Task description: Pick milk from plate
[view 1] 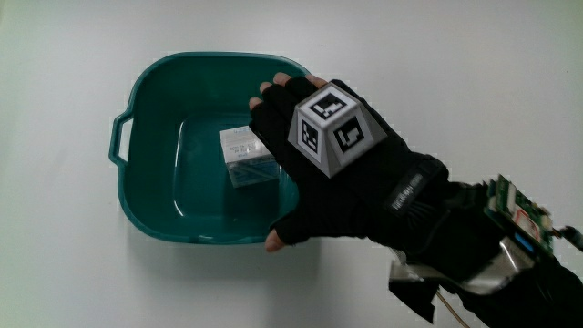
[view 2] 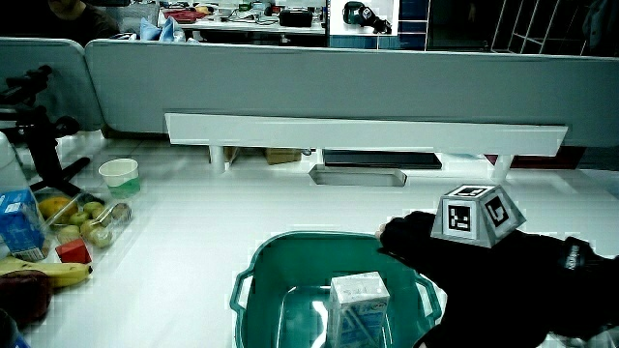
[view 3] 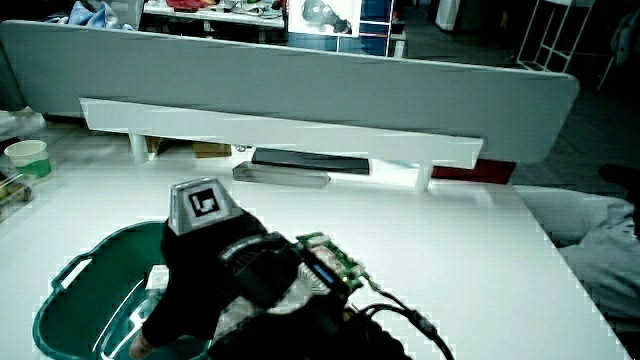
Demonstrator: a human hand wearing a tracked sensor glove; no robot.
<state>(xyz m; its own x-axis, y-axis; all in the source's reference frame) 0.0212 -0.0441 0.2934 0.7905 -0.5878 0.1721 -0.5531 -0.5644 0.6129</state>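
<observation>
Hovering over the rim of a teal basin [view 1: 146,91] on the white worktop [view 1: 64,273], the gloved hand [view 1: 337,173] reaches in with fingers loosely spread and holding nothing, its fingertips [view 1: 269,96] just above the milk carton [view 1: 248,155]. The carton [view 2: 358,309] stands upright on the basin's floor, directly under and slightly ahead of the fingers, so the coming move looks like a short drop and a closing grip around its sides.

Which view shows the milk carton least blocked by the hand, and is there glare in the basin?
In a side view the milk carton stands clear beside the hand; in the main view the hand overlaps the carton, with pale reflections on the teal basin floor; in a side view the forearm hides most of it.
</observation>
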